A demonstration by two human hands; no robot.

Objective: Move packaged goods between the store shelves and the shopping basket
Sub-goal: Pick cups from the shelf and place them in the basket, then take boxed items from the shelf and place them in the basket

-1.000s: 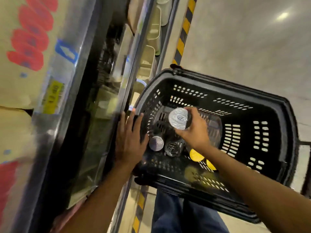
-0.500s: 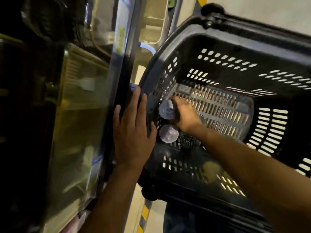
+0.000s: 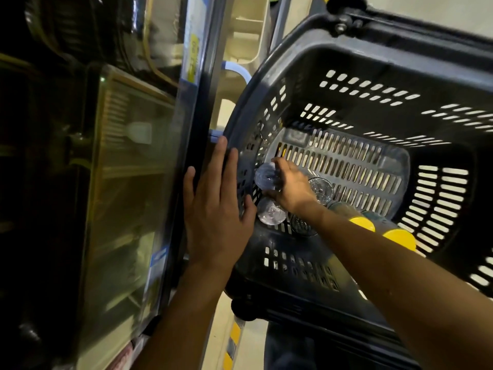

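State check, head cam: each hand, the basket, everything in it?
right hand: inside the basket, closed on a clear item
clear item: gripped, low in the basket
left hand: flat, fingers spread, against the basket's left wall
shopping basket: partly loaded
second clear item: resting, untouched
yellow-capped containers: lying down, caps toward camera

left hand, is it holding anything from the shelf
No, the left hand lies flat and empty against the rim of the basket.

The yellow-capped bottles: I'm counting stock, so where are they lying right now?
In the head view, the yellow-capped bottles lie on the floor of the basket, just right of the right hand's forearm.
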